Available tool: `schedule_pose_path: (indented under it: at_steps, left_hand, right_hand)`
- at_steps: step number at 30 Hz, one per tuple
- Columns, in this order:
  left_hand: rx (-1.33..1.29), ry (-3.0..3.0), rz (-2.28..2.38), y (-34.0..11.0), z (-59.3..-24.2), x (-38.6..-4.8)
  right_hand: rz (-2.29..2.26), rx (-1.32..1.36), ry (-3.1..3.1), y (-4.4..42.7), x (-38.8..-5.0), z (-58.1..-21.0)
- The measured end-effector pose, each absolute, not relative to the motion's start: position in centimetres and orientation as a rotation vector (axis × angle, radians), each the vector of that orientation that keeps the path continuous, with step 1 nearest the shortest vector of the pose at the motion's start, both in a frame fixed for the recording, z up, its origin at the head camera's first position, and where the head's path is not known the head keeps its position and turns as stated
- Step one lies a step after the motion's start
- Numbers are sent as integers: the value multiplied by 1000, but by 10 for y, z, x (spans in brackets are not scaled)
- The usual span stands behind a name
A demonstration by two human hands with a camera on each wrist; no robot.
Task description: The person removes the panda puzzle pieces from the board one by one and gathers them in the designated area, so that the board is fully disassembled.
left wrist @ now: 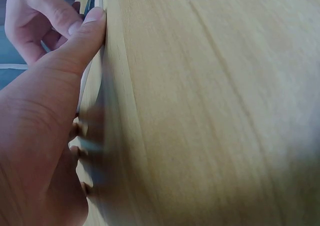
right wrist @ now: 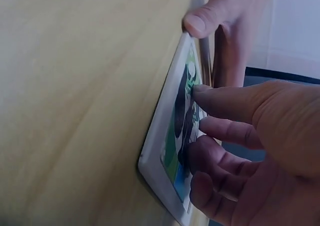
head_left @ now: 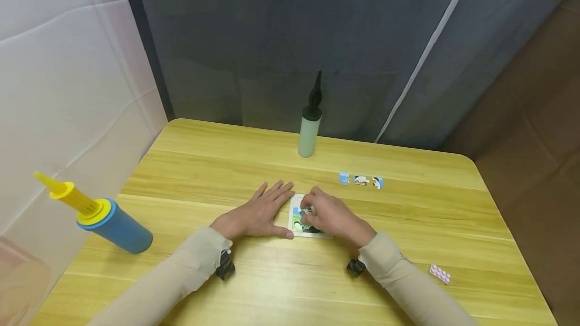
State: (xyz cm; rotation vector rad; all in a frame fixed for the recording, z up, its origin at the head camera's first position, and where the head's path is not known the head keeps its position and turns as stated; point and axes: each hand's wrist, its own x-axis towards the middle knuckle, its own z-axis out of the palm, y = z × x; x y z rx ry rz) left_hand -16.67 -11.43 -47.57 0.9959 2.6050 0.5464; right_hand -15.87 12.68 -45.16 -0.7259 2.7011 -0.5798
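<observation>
A small jigsaw puzzle in a white frame [head_left: 291,215] lies on the wooden table, with a green, blue, black and white picture. My left hand [head_left: 260,213] is spread flat on the table at its left, the thumb touching the frame's near left corner. Over the picture, my right hand [head_left: 333,215] bends its thumb and fingers down to the surface and seems to pinch a puzzle piece [head_left: 310,211], mostly hidden by the fingers. In the right wrist view, the fingertips meet the picture inside the white tray [right wrist: 160,141]. Several loose puzzle pieces [head_left: 361,180] lie beyond the right hand.
A pale green hand pump [head_left: 309,137] with a black nozzle stands at the back. Far left is a blue and yellow pump [head_left: 122,228]. One pink toy brick [head_left: 440,274] lies beside the right forearm. Curtains [head_left: 272,39] hang behind the table [head_left: 217,155].
</observation>
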Motion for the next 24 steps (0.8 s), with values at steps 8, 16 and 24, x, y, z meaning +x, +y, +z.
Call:
schedule_pose_path:
  at_steps: [8, 16, 24]
  left_hand:
    - [1002, 2604, 551, -114, -478, -168]
    - [989, 2604, 538, -114, -479, -169]
    - [990, 2603, 551, -114, -477, -167]
  right_hand:
    - [-514, -726, 2748, 123, -154, -449]
    - [-616, -633, 2605, 119, -169, -446]
    - [-732, -652, 2561, 119, -171, -448]
